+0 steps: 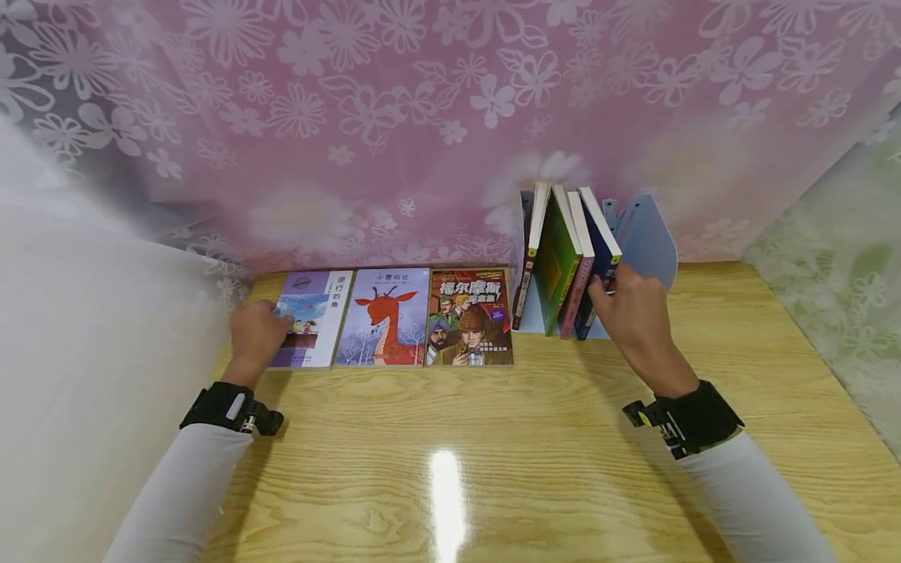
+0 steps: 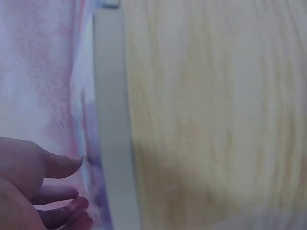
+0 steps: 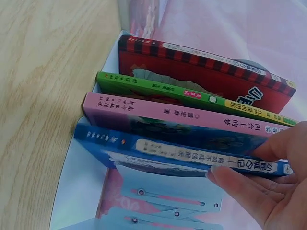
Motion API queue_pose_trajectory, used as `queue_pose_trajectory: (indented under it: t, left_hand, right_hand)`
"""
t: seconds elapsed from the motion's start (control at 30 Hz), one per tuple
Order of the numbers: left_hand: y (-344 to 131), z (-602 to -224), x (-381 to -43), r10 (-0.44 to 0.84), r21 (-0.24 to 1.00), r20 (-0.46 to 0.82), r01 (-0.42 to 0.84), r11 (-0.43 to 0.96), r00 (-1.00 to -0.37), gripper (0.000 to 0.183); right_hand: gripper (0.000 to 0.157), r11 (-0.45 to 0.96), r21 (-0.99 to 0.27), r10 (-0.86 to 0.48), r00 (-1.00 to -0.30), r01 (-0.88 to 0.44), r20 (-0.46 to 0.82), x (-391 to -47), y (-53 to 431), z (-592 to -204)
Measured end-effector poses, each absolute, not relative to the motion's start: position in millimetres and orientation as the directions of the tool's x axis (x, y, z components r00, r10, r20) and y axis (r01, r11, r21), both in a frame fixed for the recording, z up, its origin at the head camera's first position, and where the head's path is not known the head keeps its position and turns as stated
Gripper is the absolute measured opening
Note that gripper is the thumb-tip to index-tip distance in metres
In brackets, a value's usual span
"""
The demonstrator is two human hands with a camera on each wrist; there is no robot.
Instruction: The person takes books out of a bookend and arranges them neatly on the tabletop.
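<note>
Blue book (image 3: 182, 151), standing on edge in a light-blue bookstand (image 1: 647, 242) toward the back of a wood-grain table (image 1: 366, 446), right of centre. From my remote seat I judge it light and fairly stiff, its cover perhaps slick under bare skin, its corners easy to crease; I would take hold across its thickness, near the top of the spine. The right hand (image 1: 637, 313) pinches it there, thumb between it and the pink book (image 3: 172, 112), fingers against the other cover. I see a blue spine with a pale title label, and white page edges on top. Past the pink one stand a green book (image 3: 158, 84) and a red book (image 3: 206, 72) with a chequered spine. At far left, the left hand (image 1: 256, 336) is beside a purple-and-white book (image 1: 310, 317) lying flat, thumb and fingers loosely bent and apart; I cannot tell how firmly they touch it
</note>
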State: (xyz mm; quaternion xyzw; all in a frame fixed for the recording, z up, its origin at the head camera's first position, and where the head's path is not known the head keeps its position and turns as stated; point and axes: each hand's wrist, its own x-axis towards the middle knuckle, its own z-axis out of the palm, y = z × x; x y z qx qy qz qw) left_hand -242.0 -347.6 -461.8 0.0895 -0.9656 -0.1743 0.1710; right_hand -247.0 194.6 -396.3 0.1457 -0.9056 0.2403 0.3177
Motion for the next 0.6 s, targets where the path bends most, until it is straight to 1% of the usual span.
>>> queue_pose_trajectory:
  t: [0.07,0.2,0.33,0.47,0.6]
  left_hand:
    - [-340.9,-459.3,-241.9,-0.222,0.373,0.312,-0.096,0.923,-0.924,0.029]
    - [-325.3,-451.9,-242.7,-0.215,0.416,0.294,-0.078,0.906,-0.931,0.041]
    - [-310.6,-445.8,-241.8,-0.205,0.44,0.274,-0.067,0.895,-0.939,0.045]
    - [-297.9,-442.2,-240.4,-0.17,0.443,0.303,-0.02,0.896,-0.938,0.044]
    - [-287.9,-439.7,-236.8,-0.132,0.469,0.344,0.048,0.882,-0.93,0.046]
  right_hand:
    - [0.027,0.842,-0.326,-0.116,-0.735,-0.43,0.668,-246.0,194.5,-396.4]
    - [0.026,0.84,-0.302,-0.124,-0.701,-0.451,0.702,-243.2,194.6,-394.8]
    - [0.025,0.843,-0.295,-0.125,-0.697,-0.45,0.706,-240.5,195.5,-393.0]
    - [0.027,0.85,-0.293,-0.126,-0.708,-0.439,0.695,-237.5,197.5,-393.2]
    - [0.028,0.849,-0.278,-0.142,-0.7,-0.449,0.699,-234.2,198.4,-393.1]
